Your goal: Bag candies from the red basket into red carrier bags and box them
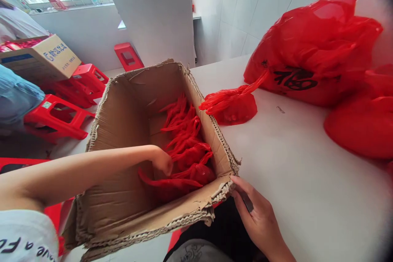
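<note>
Your right hand [258, 217] lies open and empty at the near corner of the torn brown cardboard box [123, 102]. Inside, your left hand [162, 160] curls against small knotted red plastic bags [187, 147], its grip hidden. Their row runs away from you, tails pointing left.

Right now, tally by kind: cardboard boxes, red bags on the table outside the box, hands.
Cardboard boxes: 2 (near box, far box)
Red bags on the table: 3 (small tied bag, printed bag, right bag); right edge blurred, maybe more
Hands: 2 (left hand, right hand)
Total: 7
</note>
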A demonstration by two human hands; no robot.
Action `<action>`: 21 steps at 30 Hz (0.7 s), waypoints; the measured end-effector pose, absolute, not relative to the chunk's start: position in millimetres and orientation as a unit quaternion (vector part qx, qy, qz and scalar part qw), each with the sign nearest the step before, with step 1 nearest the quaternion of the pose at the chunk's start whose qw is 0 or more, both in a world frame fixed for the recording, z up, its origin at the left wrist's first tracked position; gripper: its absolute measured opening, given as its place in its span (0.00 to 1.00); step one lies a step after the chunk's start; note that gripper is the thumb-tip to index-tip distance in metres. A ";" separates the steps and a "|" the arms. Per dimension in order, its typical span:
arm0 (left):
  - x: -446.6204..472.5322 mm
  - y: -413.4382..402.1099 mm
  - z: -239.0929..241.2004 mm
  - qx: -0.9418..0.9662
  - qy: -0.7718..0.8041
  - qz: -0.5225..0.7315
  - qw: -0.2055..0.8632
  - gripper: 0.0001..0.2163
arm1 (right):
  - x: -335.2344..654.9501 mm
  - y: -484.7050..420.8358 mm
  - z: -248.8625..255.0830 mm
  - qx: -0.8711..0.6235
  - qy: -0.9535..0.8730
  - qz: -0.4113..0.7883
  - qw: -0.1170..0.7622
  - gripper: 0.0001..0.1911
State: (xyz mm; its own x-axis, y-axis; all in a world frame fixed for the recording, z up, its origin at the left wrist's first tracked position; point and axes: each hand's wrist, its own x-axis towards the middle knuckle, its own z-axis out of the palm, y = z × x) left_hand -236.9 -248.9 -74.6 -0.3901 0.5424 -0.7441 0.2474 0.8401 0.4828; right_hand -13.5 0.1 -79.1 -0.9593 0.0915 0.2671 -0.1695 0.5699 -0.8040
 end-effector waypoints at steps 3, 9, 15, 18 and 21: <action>-260.0 -229.5 -58.6 0.256 0.843 0.112 0.460 0.05 | -14.6 -0.3 -79.3 0.019 -0.876 0.462 0.138 0.20; -320.6 -175.1 51.6 0.249 0.950 0.132 0.136 0.13 | -18.3 -0.8 -73.3 0.025 -0.878 0.457 0.142 0.18; -303.1 -89.5 97.0 0.374 0.918 0.117 -0.062 0.21 | -17.0 -0.6 -72.9 0.020 -0.877 0.458 0.147 0.18; -292.0 -52.6 71.7 0.420 0.907 0.029 -0.002 0.22 | -16.3 -1.3 -74.5 0.018 -0.879 0.453 0.145 0.18; -294.4 -36.0 54.1 0.415 0.910 0.015 0.006 0.16 | -16.6 -1.9 -75.2 0.016 -0.878 0.459 0.136 0.18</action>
